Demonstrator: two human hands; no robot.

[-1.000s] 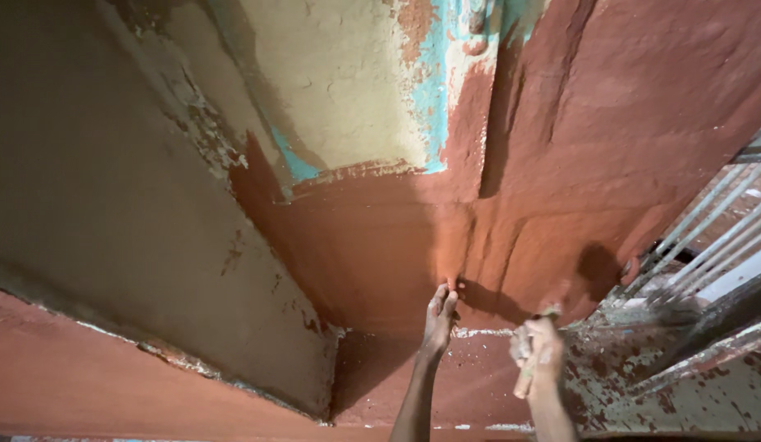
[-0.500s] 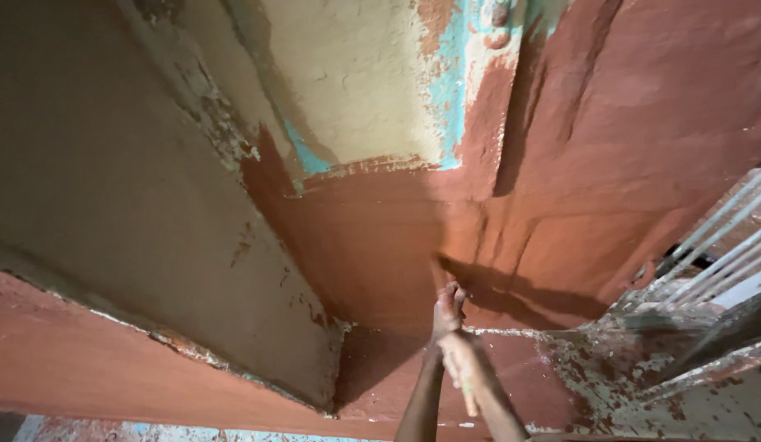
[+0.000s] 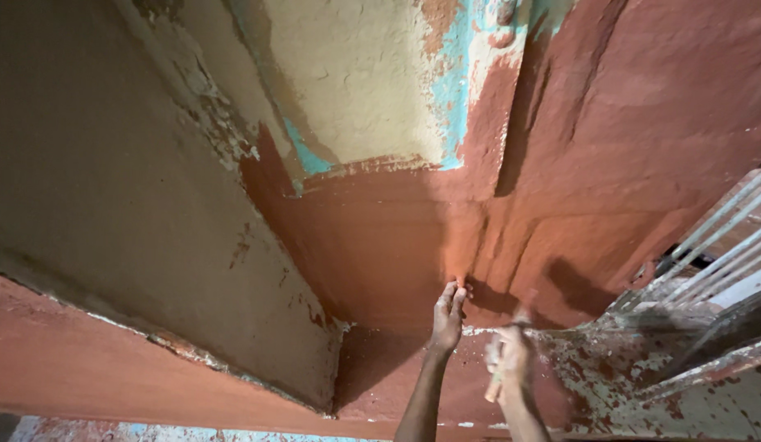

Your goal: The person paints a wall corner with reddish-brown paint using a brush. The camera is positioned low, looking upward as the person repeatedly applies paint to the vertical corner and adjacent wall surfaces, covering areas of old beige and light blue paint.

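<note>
The right hand (image 3: 511,358) is blurry, so it is hard to see, but its fingers are wrapped tight around a pale wooden handle (image 3: 495,385), and the tool's top end is hidden behind the hand. The handle slants, low end down-left and top up-right, just below the red-brown wall (image 3: 380,245). The left hand (image 3: 448,315) lies flat on the wall, fingers straight and together, with bare wall above and white bars (image 3: 708,245) close on the right.
</note>
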